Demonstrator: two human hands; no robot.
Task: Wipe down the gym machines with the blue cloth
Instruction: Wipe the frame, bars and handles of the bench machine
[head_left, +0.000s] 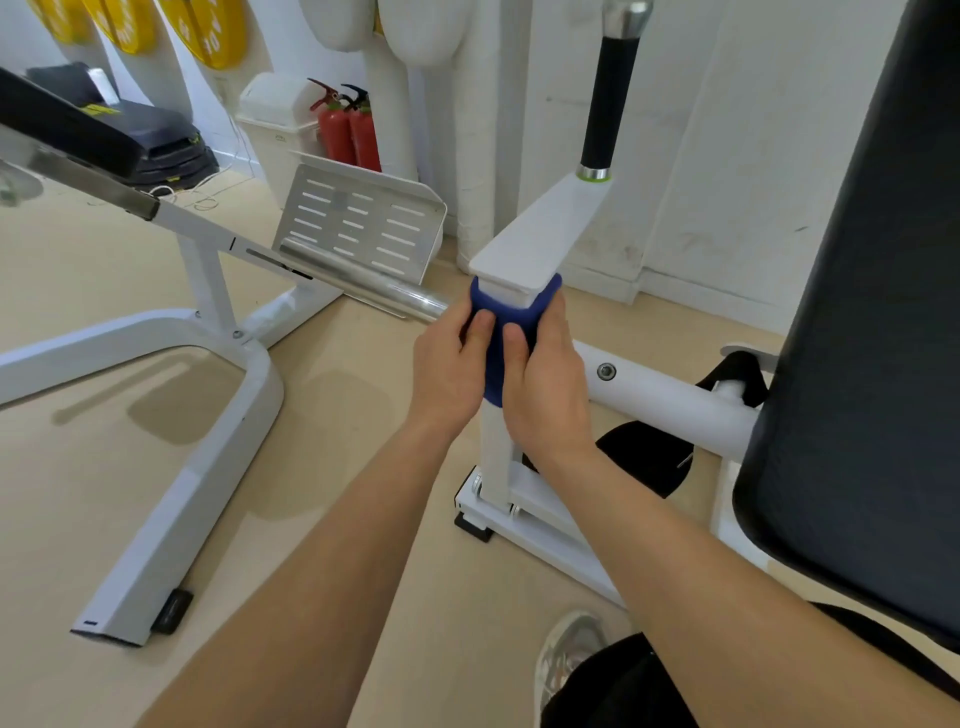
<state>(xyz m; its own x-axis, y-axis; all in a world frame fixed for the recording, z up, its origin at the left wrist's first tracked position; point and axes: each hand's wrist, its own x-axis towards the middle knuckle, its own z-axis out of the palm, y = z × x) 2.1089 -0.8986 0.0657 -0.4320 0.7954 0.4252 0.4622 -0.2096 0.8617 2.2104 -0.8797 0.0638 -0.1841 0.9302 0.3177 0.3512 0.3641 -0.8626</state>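
Center frame, our left hand (447, 369) and right hand (545, 384) wrap the blue cloth (498, 338) round the white post (496, 457), fingers (480, 325) curled tight on it just under the top plate (540, 234) edge; wide floor (332, 415) lies lower left.

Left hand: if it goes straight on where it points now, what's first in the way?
The left hand grips the blue cloth wrapped round the white post, so cloth and post block it at once. The chrome bar end lies just beyond its knuckles; depth there is unclear.
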